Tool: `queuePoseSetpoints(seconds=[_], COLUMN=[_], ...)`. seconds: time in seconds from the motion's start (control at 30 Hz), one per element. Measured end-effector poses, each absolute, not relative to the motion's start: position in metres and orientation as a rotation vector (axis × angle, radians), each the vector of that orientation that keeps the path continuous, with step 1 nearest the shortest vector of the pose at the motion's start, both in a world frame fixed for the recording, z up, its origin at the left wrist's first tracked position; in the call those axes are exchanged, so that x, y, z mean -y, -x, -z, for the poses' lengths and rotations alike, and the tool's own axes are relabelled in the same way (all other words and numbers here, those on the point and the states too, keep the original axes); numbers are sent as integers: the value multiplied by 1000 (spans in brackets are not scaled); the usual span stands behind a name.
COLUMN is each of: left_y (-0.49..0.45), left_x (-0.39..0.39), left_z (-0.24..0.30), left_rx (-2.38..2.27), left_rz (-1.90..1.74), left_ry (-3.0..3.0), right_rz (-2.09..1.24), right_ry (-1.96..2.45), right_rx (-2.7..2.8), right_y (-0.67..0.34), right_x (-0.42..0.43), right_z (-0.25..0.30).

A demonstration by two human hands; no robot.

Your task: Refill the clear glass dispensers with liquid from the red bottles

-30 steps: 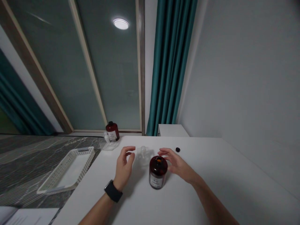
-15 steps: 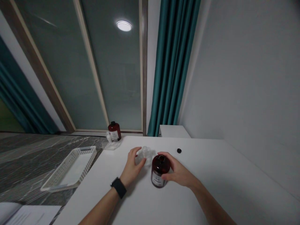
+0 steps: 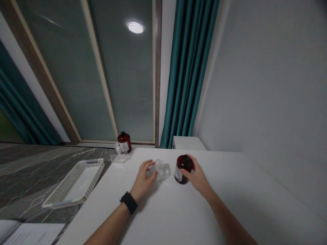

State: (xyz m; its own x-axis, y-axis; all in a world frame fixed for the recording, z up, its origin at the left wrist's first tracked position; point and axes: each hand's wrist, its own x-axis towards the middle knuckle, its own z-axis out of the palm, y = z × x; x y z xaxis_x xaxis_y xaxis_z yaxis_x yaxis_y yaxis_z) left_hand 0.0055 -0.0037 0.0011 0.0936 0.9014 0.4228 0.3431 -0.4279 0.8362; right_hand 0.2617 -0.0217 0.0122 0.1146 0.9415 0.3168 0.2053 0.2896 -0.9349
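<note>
Moved up and rightward since the earlier frame, the cylindrical dark-red glassy bottle (image 3: pixel 183 162), lower centre-right, needs steady grip from the clasping right hand (image 3: pixel 198 176), while left hand (image 3: pixel 143 179) curves, fingers parted, beside clear knobbed piece (image 3: pixel 162 170).

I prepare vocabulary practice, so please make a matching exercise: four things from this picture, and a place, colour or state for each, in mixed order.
1. right hand
2. left hand
3. white basket
4. curtains

A. teal
B. on the dark patterned surface
C. around the nearer red-brown bottle
D. beside the clear object, thumb and fingers apart

Right pairs: 1-C, 2-D, 3-B, 4-A
</note>
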Motion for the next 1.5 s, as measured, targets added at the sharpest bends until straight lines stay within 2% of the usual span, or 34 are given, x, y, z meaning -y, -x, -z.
queuePoseSetpoints(seconds=[0.53,0.63,0.8,0.93,1.07,1.5], left_y=[12,15,18,17,12,3], left_x=[7,12,17,20,26,35], left_z=[-40,-37,-23,-17,-20,-20], left_rx=[-894,-842,-808,-789,-748,-779], left_rz=[-917,-877,-853,-814,-780,-778], left_ry=[-1937,-1906,-1861,-1888,-1865,-1847], right_rz=[-529,-351,169,-5,-291,-562], right_ry=[1273,1255,1131,954,1004,1169], right_rx=[1415,1361,1243,1540,1709,1586], right_y=[-265,-265,-249,-221,-198,-182], right_x=[18,25,50,64,69,65], right_z=[-4,-14,-38,-34,-18,-5])
